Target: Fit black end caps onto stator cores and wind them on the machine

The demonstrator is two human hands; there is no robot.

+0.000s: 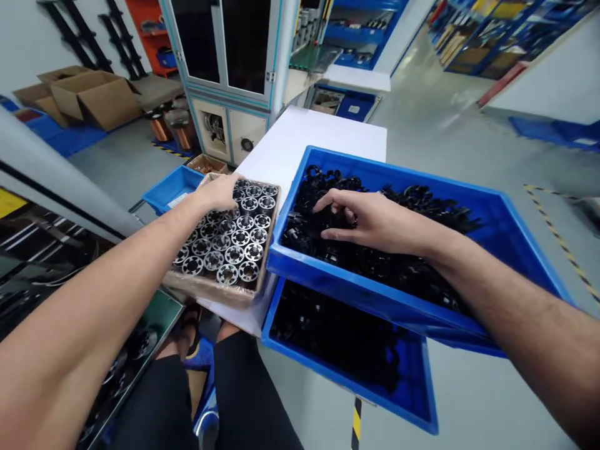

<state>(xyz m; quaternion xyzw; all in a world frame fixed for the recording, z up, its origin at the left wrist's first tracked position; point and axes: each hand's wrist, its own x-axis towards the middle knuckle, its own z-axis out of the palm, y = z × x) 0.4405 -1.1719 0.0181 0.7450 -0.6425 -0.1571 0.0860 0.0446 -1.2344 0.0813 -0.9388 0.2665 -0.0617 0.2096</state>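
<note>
My left hand (218, 192) is at the far left part of a cardboard box (220, 289) lined with clear plastic. Upright metal cylinders with slotted, ring-shaped tops (240, 237) stand packed in rows inside. The fingers point down among the far cylinders; their tips are partly hidden, so a grip does not show. Over on the right, my right hand (360, 215) reaches into a large blue bin (375, 284) of loose black plastic parts (417, 200). Its thumb and curved fingers are apart, touching or just above the parts, with nothing clearly held.
Below the large bin sits a second blue bin (347, 400) with black parts. Both the box and the upper bin rest on a white table (323, 131). A small blue tray (171, 187) lies beyond the box. At lower left stands a green-edged metal tray (164, 306).
</note>
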